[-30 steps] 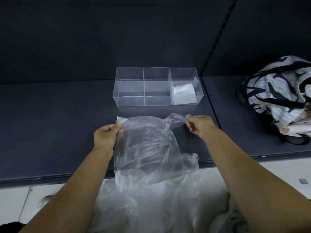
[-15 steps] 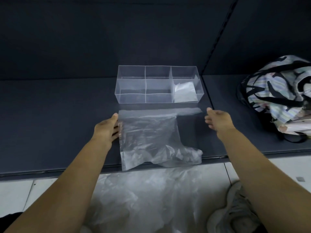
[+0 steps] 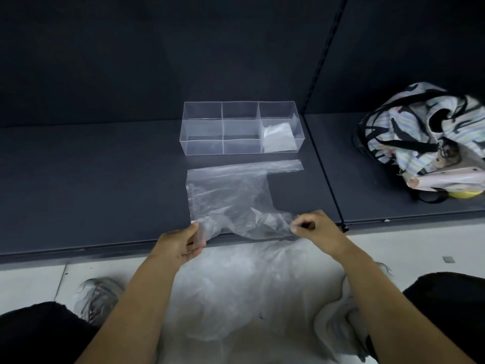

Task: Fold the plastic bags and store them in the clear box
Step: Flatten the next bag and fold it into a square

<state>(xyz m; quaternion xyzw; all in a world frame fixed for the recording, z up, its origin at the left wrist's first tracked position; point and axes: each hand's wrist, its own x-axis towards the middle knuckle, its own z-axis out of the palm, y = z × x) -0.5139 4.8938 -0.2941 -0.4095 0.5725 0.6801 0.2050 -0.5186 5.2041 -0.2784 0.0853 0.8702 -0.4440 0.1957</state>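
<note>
Just in front of the clear box point(image 3: 242, 128), on the near side of it, a thin see-through plastic bag point(image 3: 231, 195) lies spread flat on the dark shelf point(image 3: 91, 179). One of the bag's handles stretches as a long strip along the front wall of the box, close to it but apart. The other handle lies crumpled at the shelf's front edge, farther from the box.

The left hand point(image 3: 181, 243) pinches the bag's near left corner between thumb and fingers, at the shelf edge in front of the box's left end. The right hand point(image 3: 315, 228) has its fingers curled and grips the crumpled handle end, in front of the box's right end. Both hands are well apart from the box.

The box stands upright and is split by clear dividers into compartments. A folded bag point(image 3: 278, 137), whitish, lies in its right end.

Below the shelf edge, nearer the person than the box, a heap of loose plastic bags point(image 3: 252, 285) lies on the pale floor between the person's knees. Far to the right of the box a striped patterned bag point(image 3: 425, 137) sits on the next shelf panel.
</note>
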